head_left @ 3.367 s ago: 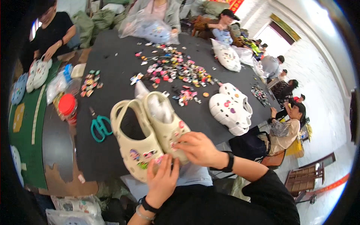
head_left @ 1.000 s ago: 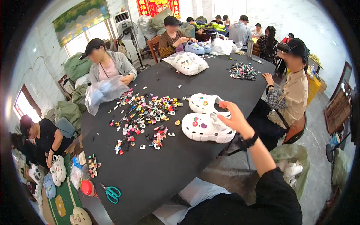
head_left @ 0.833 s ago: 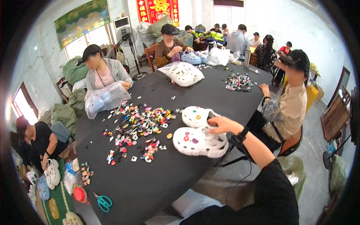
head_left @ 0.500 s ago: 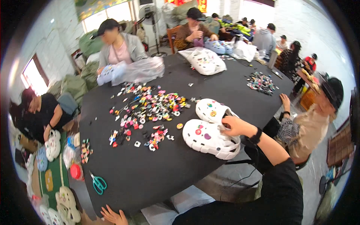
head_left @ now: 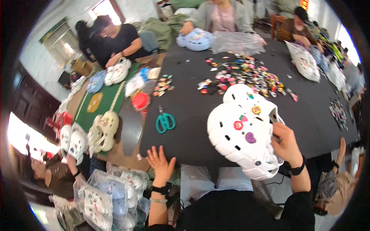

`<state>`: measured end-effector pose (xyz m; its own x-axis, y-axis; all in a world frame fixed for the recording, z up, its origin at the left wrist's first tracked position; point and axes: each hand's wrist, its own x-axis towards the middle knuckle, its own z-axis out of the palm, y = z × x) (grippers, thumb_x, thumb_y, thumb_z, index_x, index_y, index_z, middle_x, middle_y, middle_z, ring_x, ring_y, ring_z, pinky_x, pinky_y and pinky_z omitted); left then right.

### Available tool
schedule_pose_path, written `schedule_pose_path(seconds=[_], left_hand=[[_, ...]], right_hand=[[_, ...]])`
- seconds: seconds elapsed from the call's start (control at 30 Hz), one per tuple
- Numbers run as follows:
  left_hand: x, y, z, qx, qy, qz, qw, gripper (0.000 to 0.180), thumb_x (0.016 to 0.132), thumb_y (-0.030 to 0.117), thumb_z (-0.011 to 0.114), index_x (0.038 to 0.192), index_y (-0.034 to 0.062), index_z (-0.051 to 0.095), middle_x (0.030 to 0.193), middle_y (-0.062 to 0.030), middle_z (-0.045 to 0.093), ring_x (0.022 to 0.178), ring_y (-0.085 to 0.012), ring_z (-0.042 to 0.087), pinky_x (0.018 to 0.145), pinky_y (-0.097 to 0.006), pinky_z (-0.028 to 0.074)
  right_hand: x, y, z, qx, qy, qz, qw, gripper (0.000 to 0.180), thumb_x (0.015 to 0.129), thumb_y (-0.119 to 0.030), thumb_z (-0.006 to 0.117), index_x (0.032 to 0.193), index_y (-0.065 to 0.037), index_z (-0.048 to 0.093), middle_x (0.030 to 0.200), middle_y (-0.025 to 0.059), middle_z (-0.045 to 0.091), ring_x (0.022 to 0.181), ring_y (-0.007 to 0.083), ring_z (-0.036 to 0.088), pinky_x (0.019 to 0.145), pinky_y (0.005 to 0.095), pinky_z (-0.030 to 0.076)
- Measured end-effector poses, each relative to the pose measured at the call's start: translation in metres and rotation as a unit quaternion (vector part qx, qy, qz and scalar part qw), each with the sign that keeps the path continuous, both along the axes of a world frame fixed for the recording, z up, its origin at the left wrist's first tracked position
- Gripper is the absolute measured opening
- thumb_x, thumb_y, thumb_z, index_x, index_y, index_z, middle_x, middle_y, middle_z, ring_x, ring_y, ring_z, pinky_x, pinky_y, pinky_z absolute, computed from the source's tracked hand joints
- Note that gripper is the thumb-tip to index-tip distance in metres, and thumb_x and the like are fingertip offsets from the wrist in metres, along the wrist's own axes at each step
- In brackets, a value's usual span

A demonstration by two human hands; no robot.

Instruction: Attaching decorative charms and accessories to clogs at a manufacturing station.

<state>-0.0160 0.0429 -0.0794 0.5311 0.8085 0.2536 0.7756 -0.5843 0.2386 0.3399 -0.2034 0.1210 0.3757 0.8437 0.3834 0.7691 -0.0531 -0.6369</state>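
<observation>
A pair of white foam clogs point(head_left: 227, 131) with colourful shoe charms hangs tilted over the near right part of the black table point(head_left: 189, 142). My right hand point(head_left: 287, 144) grips them at their openings, thumb outside and the other fingers partly hidden inside. The charms include a red round one, a purple heart and an orange pumpkin-like piece. My left hand point(head_left: 160, 163) rests at the table's near edge, fingers spread, holding nothing. Just beyond it lie teal-handled scissors point(head_left: 165, 122).
Loose shoe charms point(head_left: 246, 73) lie heaped across the table, with a smaller pile point(head_left: 163, 85) by a red-lidded jar point(head_left: 140, 101). At left, cream clogs point(head_left: 104, 131) sit on a green mat point(head_left: 83, 111). Bagged clogs point(head_left: 100, 196) stand low left. Several people work around.
My view has turned left. The white clogs have come up off the table in my right hand and appear larger. My left hand stays at the table edge, now fully in view.
</observation>
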Motion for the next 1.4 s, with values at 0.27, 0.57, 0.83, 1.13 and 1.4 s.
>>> schedule_pose_path(seconds=[0.27,0.57,0.83,1.13,1.4], left_hand=[[-0.038,-0.031,0.035,-0.024,-0.161,0.036,0.986,0.068,0.083,0.029,0.066,0.138,0.0031,0.036,0.140,-0.0196,0.035,0.131,-0.0362,0.031,0.107,-0.053,0.022],[-0.273,-0.112,-0.029,-0.023,-0.834,0.280,0.475,0.026,0.089,0.025,0.063,0.107,0.0101,0.053,0.097,-0.0031,0.057,0.091,-0.0146,0.055,0.079,-0.026,0.043],[-0.414,-0.071,0.004,0.065,-0.732,0.205,0.646,0.067,0.085,0.034,0.065,0.140,0.0106,0.034,0.129,-0.0099,0.054,0.119,-0.0258,0.048,0.104,-0.037,0.035],[-0.386,0.159,-0.080,-0.123,-0.549,0.087,0.822,0.068,0.086,0.030,0.059,0.144,0.0102,0.029,0.137,-0.0168,0.045,0.118,-0.0297,0.050,0.100,-0.044,0.039],[-0.185,0.282,-0.052,-0.356,-0.597,-0.046,0.717,0.075,0.080,0.031,0.066,0.143,0.0089,0.031,0.132,-0.0171,0.049,0.113,-0.0289,0.053,0.091,-0.041,0.045]], right_hand=[[-0.081,0.140,-0.031,0.011,-0.060,0.040,0.997,0.018,0.084,-0.010,0.059,0.097,0.003,0.060,0.089,0.0185,0.060,0.080,0.0377,0.058,0.069,0.0389,0.046],[-0.096,0.117,-0.050,-0.001,-0.073,0.104,0.992,0.036,0.089,-0.008,0.055,0.124,0.000,0.053,0.131,0.0162,0.048,0.121,0.0322,0.046,0.101,0.0392,0.036],[-0.071,0.061,-0.053,0.057,-0.006,0.047,0.997,0.034,0.079,0.001,0.060,0.113,-0.001,0.059,0.124,0.0146,0.052,0.114,0.0289,0.051,0.099,0.0389,0.038],[-0.075,0.043,-0.061,0.104,0.079,0.151,0.980,0.028,0.078,-0.008,0.069,0.106,-0.007,0.065,0.106,0.0082,0.064,0.100,0.0269,0.059,0.085,0.0374,0.047],[-0.163,0.057,-0.062,0.141,0.451,0.385,0.793,0.073,0.080,-0.010,0.073,0.141,-0.011,0.033,0.130,0.0149,0.047,0.114,0.0226,0.051,0.097,0.0466,0.041]])
